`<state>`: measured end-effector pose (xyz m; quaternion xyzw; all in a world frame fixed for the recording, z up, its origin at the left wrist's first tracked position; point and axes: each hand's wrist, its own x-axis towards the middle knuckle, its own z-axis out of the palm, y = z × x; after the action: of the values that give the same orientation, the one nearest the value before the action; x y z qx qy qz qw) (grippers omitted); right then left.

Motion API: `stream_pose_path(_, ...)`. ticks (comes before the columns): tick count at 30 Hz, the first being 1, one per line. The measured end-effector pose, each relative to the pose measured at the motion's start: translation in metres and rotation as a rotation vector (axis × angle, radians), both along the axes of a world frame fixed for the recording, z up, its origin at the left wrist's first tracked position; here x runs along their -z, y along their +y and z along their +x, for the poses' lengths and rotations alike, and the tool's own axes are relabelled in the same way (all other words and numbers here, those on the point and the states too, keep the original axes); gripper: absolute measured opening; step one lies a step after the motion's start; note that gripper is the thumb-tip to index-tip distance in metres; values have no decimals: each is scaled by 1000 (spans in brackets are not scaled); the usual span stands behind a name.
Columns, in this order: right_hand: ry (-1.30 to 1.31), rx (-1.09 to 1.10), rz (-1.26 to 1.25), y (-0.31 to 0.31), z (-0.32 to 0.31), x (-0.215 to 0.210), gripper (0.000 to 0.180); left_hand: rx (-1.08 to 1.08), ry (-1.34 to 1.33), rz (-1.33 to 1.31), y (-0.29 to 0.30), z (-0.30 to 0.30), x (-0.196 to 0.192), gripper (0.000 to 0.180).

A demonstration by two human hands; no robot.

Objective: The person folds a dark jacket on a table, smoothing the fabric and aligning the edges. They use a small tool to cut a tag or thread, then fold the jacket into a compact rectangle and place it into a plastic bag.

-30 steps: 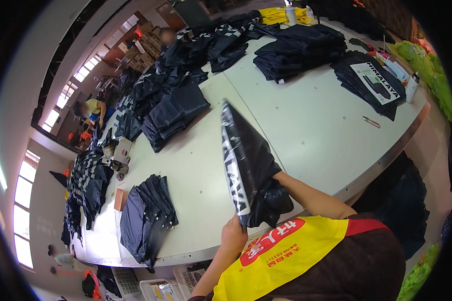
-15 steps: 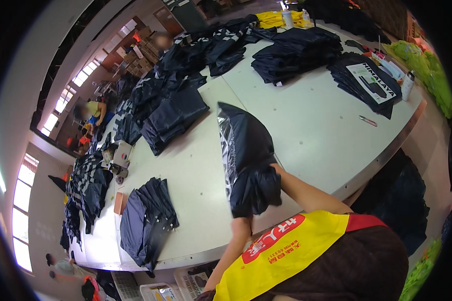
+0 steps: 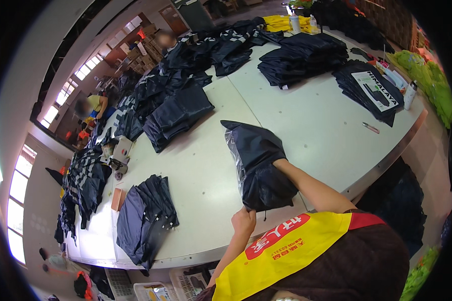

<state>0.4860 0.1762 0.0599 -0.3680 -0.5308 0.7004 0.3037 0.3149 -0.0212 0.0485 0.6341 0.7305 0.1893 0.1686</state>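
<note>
A dark navy folded garment [image 3: 258, 145] with a shiny silvery strip, perhaps clear plastic, along its left side lies at the front middle of the table, in front of me. Its near part is bunched, and a thin dark cord hangs there. My left hand [image 3: 243, 220] is closed on the near left corner of the fabric. From the right, my right hand [image 3: 282, 165] reaches into the folds; its fingers are hidden in the cloth. To the left of my hands lies a fanned stack of similar dark garments [image 3: 144, 215].
The pale table [image 3: 201, 170] carries more dark stacks [image 3: 304, 57], a folded pile [image 3: 178, 115], a labelled dark stack [image 3: 369, 93], a pen [image 3: 370, 128] and a white bottle [image 3: 410, 95]. Baskets [image 3: 188, 278] stand below the front edge. Other people [image 3: 98, 105] are beyond the left side.
The garment has come down from a raised, tilted position to lie lower and slightly right. Both hands moved with it, and the right hand has gone into its folds.
</note>
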Motion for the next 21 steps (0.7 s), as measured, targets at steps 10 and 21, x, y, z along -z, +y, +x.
stream_pose_path(10,-1041,-188,527,71,-7,23,36,4,-533,-193,47,37,52,47)
stream_pose_path(21,-984,-281,1391,-72,33,-32,94,-122,-834,-224,71,29,77,33)
